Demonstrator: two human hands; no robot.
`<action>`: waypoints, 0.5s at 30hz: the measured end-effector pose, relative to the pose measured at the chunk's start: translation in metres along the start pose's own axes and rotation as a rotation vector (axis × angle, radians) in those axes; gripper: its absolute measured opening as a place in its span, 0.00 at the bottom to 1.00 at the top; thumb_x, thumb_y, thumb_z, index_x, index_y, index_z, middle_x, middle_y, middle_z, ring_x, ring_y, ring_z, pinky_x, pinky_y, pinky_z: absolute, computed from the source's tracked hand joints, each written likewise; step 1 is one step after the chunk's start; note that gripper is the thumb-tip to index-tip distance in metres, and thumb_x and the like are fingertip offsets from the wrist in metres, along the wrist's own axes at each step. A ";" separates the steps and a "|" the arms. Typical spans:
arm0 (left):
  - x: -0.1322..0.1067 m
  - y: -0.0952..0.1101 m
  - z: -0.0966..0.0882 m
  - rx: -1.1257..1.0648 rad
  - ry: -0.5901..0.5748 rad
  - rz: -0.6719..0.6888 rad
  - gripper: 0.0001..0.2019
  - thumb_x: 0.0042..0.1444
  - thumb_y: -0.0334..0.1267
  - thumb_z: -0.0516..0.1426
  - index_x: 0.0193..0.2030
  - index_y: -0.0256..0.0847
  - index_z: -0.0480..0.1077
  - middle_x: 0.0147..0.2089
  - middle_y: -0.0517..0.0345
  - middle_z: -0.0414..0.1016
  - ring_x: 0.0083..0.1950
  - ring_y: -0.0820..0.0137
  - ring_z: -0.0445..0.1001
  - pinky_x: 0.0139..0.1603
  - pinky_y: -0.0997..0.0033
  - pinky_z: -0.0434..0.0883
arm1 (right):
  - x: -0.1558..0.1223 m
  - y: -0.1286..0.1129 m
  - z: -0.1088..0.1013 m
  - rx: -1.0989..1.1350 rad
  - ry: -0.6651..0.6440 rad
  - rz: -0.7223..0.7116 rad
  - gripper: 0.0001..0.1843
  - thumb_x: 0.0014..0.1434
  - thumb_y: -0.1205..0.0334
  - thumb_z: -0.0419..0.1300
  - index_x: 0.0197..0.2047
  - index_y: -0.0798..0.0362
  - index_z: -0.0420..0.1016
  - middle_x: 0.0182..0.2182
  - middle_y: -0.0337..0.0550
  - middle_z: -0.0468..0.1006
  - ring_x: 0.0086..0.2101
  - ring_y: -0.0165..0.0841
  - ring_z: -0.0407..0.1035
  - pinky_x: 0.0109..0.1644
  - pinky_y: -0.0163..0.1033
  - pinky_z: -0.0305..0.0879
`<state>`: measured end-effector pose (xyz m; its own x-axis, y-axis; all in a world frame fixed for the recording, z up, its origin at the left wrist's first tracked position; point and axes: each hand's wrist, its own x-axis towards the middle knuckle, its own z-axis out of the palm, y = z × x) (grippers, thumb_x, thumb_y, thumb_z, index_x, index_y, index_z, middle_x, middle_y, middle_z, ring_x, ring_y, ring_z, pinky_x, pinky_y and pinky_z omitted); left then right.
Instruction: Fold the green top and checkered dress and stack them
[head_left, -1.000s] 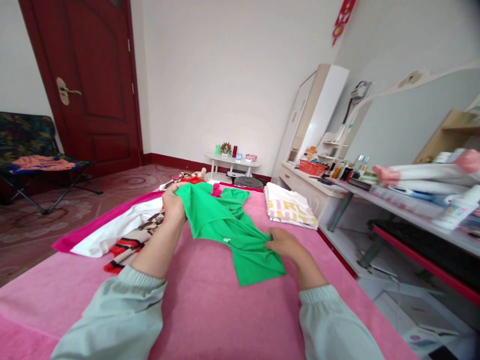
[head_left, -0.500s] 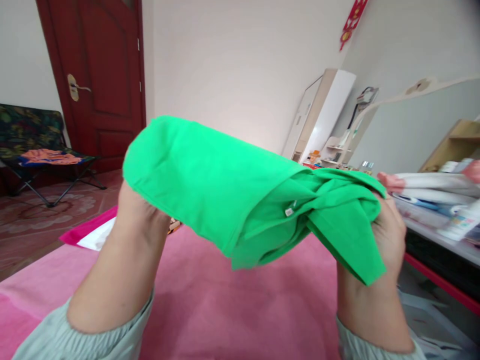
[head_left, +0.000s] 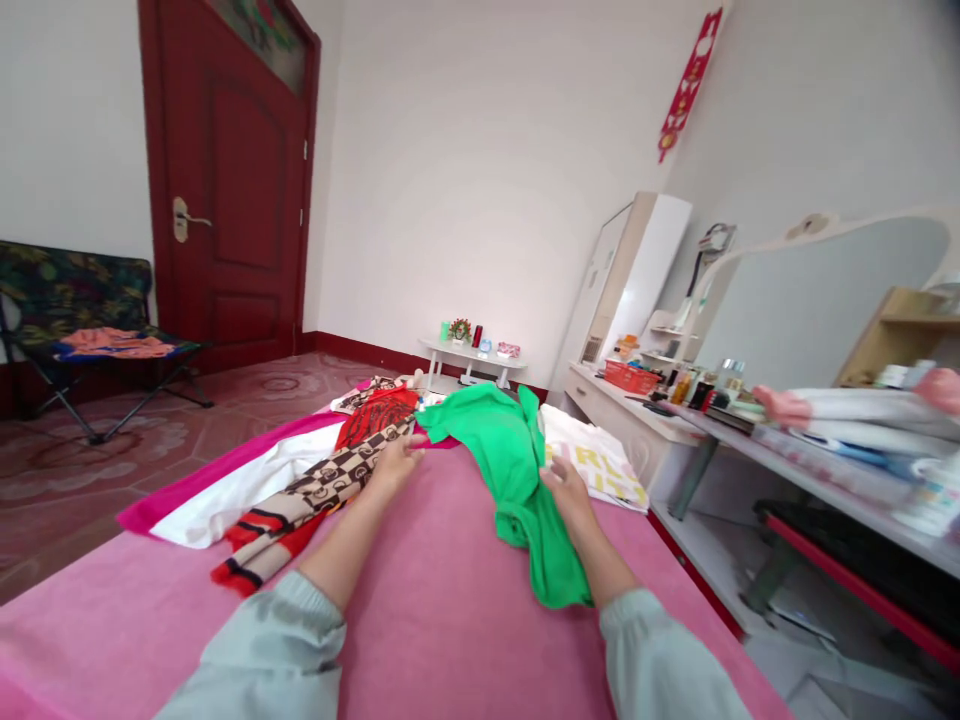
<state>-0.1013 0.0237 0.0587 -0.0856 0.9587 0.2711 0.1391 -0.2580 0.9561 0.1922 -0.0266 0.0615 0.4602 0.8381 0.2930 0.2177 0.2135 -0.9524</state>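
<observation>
A green garment (head_left: 495, 430) lies crumpled and stretched out on the pink bed cover (head_left: 450, 600). My right hand (head_left: 568, 487) is at the garment's right edge with its fingers apart; whether the fingertips touch the cloth is hard to tell. My left hand (head_left: 399, 462) is a little way left of the green cloth, fingers spread and empty. Beside that hand lies a brown checked scarf (head_left: 322, 485) with red and black ends.
White cloth (head_left: 217, 505), magenta cloth (head_left: 150, 512) and a red patterned cloth (head_left: 379, 415) lie to the left. A white printed shirt (head_left: 592, 455) lies at right. Beyond stand a low white table (head_left: 476, 352), a cluttered dressing table (head_left: 750, 435) and a folding chair (head_left: 97, 340).
The green garment, held up bunched between both hands before, is now down on the bed, looser and spread farther away. Both hands have lowered and come off it or loosened.
</observation>
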 end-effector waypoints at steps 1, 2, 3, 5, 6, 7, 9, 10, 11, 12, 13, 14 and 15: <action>-0.001 -0.010 0.005 0.048 -0.052 -0.002 0.11 0.42 0.35 0.62 0.36 0.38 0.75 0.36 0.53 0.79 0.44 0.60 0.76 0.47 0.62 0.71 | -0.009 0.019 -0.001 -0.056 -0.010 -0.052 0.21 0.40 0.54 0.66 0.39 0.52 0.74 0.42 0.48 0.77 0.48 0.44 0.69 0.56 0.51 0.61; -0.002 -0.016 0.010 0.076 -0.094 0.001 0.10 0.43 0.35 0.61 0.35 0.38 0.76 0.34 0.54 0.79 0.42 0.60 0.76 0.45 0.62 0.71 | -0.017 0.034 -0.002 -0.117 0.014 -0.093 0.20 0.41 0.52 0.65 0.38 0.52 0.75 0.41 0.48 0.78 0.48 0.44 0.69 0.57 0.52 0.60; -0.004 -0.018 0.015 0.090 -0.131 0.002 0.09 0.43 0.35 0.61 0.34 0.38 0.76 0.33 0.55 0.79 0.41 0.61 0.76 0.44 0.63 0.71 | -0.024 0.043 -0.003 -0.173 0.023 -0.117 0.19 0.42 0.51 0.65 0.37 0.52 0.75 0.40 0.48 0.78 0.47 0.45 0.69 0.57 0.51 0.59; -0.009 -0.019 0.027 0.130 -0.209 0.004 0.08 0.44 0.36 0.60 0.32 0.38 0.76 0.31 0.56 0.78 0.39 0.62 0.75 0.41 0.66 0.71 | -0.033 0.050 -0.006 -0.285 0.039 -0.141 0.20 0.43 0.50 0.64 0.39 0.51 0.75 0.42 0.48 0.78 0.48 0.45 0.69 0.57 0.50 0.60; -0.012 -0.017 0.033 0.149 -0.252 0.000 0.07 0.45 0.37 0.60 0.31 0.37 0.76 0.30 0.57 0.78 0.38 0.63 0.75 0.40 0.67 0.71 | -0.034 0.048 -0.008 -0.344 0.033 -0.137 0.22 0.44 0.49 0.64 0.41 0.51 0.74 0.43 0.49 0.78 0.48 0.45 0.69 0.56 0.49 0.60; -0.016 -0.016 0.039 0.165 -0.297 -0.007 0.07 0.45 0.37 0.59 0.30 0.37 0.75 0.29 0.58 0.77 0.36 0.64 0.75 0.38 0.68 0.71 | -0.035 0.045 -0.011 -0.409 0.020 -0.123 0.23 0.44 0.48 0.64 0.43 0.51 0.74 0.44 0.50 0.77 0.49 0.45 0.69 0.55 0.49 0.61; -0.026 -0.013 0.049 0.188 -0.392 -0.033 0.07 0.45 0.37 0.59 0.30 0.36 0.75 0.25 0.58 0.75 0.32 0.66 0.74 0.33 0.70 0.70 | -0.033 0.038 -0.017 -0.548 -0.021 -0.063 0.24 0.43 0.48 0.65 0.42 0.51 0.74 0.43 0.51 0.78 0.48 0.47 0.70 0.52 0.49 0.62; -0.032 -0.012 0.052 0.196 -0.449 -0.052 0.08 0.46 0.37 0.59 0.31 0.35 0.75 0.24 0.59 0.74 0.29 0.67 0.74 0.31 0.70 0.70 | -0.032 0.036 -0.020 -0.602 -0.047 -0.023 0.22 0.42 0.48 0.65 0.38 0.51 0.74 0.40 0.51 0.79 0.46 0.48 0.71 0.50 0.50 0.63; -0.038 -0.010 0.056 0.207 -0.516 -0.064 0.09 0.46 0.36 0.58 0.33 0.35 0.75 0.22 0.59 0.73 0.27 0.68 0.73 0.29 0.71 0.70 | -0.031 0.034 -0.022 -0.614 -0.084 0.020 0.19 0.41 0.48 0.66 0.33 0.51 0.74 0.36 0.50 0.80 0.44 0.49 0.72 0.48 0.50 0.64; -0.044 -0.009 0.059 0.221 -0.587 -0.054 0.11 0.46 0.36 0.58 0.36 0.34 0.76 0.22 0.60 0.73 0.26 0.69 0.72 0.28 0.71 0.69 | -0.031 0.033 -0.023 -0.584 -0.127 0.061 0.16 0.40 0.50 0.67 0.28 0.51 0.73 0.31 0.49 0.80 0.41 0.49 0.73 0.46 0.50 0.65; -0.050 -0.008 0.062 0.238 -0.656 -0.020 0.12 0.46 0.35 0.58 0.38 0.34 0.76 0.23 0.60 0.73 0.26 0.69 0.72 0.29 0.72 0.69 | -0.031 0.031 -0.023 -0.524 -0.173 0.094 0.14 0.39 0.51 0.67 0.24 0.51 0.71 0.28 0.48 0.79 0.39 0.49 0.74 0.44 0.49 0.66; -0.056 -0.007 0.066 0.255 -0.714 0.031 0.13 0.45 0.35 0.59 0.39 0.35 0.75 0.26 0.59 0.75 0.28 0.69 0.73 0.30 0.72 0.70 | -0.031 0.030 -0.022 -0.455 -0.217 0.115 0.14 0.40 0.51 0.66 0.22 0.51 0.70 0.25 0.46 0.79 0.36 0.47 0.74 0.42 0.48 0.67; -0.061 -0.006 0.070 0.269 -0.755 0.089 0.14 0.44 0.35 0.60 0.40 0.36 0.75 0.29 0.58 0.76 0.31 0.69 0.73 0.33 0.72 0.70 | -0.031 0.027 -0.019 -0.369 -0.257 0.133 0.13 0.42 0.51 0.65 0.22 0.52 0.71 0.25 0.45 0.79 0.34 0.45 0.74 0.40 0.47 0.68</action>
<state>-0.0280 -0.0250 0.0283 0.6134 0.7828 0.1048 0.3551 -0.3919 0.8487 0.2003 -0.0570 0.0284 0.2872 0.9531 0.0958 0.4844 -0.0582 -0.8729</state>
